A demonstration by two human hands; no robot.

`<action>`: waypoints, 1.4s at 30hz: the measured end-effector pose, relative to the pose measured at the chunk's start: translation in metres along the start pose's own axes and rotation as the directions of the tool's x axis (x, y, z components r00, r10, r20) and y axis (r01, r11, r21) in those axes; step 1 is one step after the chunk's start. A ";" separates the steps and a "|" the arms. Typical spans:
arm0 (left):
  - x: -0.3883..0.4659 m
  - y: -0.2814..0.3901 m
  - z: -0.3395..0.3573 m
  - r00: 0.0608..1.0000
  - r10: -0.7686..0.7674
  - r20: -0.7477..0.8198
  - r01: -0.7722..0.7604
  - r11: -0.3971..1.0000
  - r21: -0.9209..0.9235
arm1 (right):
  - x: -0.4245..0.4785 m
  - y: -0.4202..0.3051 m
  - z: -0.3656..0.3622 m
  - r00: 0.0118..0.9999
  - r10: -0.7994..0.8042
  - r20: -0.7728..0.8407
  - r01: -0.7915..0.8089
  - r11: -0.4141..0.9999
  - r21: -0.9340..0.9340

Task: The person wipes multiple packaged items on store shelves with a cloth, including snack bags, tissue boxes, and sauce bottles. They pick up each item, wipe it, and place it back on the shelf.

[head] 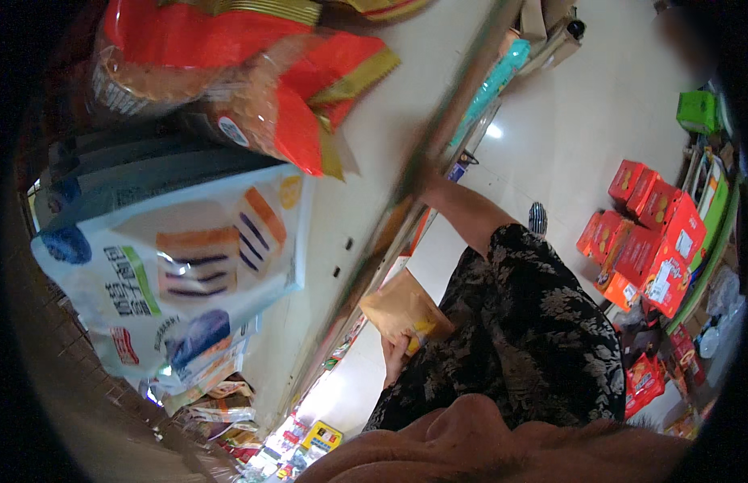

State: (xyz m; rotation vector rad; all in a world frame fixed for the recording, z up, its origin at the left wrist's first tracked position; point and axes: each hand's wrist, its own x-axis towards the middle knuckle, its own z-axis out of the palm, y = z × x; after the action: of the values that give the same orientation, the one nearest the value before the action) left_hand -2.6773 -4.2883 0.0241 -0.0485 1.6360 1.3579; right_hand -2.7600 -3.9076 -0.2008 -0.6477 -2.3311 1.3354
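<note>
My left hand [397,356] grips the edge of a tan and yellow flat packet [404,307] close to my black patterned shirt. My right hand [417,166] reaches to the front edge of a pale shelf [316,241]; motion blur and shadow hide its fingers. On that shelf stands a row of light blue blueberry-flavoured snack bags [211,241], the front one showing pictures of layered cake slices. Beside them, in the upper left, lie red and gold clear-windowed bags [247,78] with round brown baked snacks inside.
Several red cartons [643,241] are stacked across the aisle, near a green box [697,111]. A teal packet [492,84] lies along a lower shelf. Below the blueberry bags are more packaged snacks [223,416]. A striped shoe [537,217] shows on the tiled floor [567,127].
</note>
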 end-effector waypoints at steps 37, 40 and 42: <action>0.004 0.056 0.036 0.909 0.414 -0.048 -0.241 0.614 0.752 | -0.118 -0.105 0.012 0.987 0.091 0.133 0.039 0.666 -0.745; 0.035 0.082 0.041 0.843 0.521 0.132 -0.450 0.550 0.704 | -0.109 -0.082 0.003 0.881 0.170 0.441 -0.041 0.957 -0.287; 0.053 0.095 0.052 0.812 0.551 0.191 -0.525 0.550 0.650 | -0.114 -0.062 -0.014 0.947 0.288 0.145 -0.313 0.927 0.208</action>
State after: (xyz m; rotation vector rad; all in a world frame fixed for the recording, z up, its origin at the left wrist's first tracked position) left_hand -2.7259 -4.1850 0.0628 0.9638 2.1998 1.0750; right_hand -2.6710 -3.9894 -0.1506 -0.9042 -2.1759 1.7887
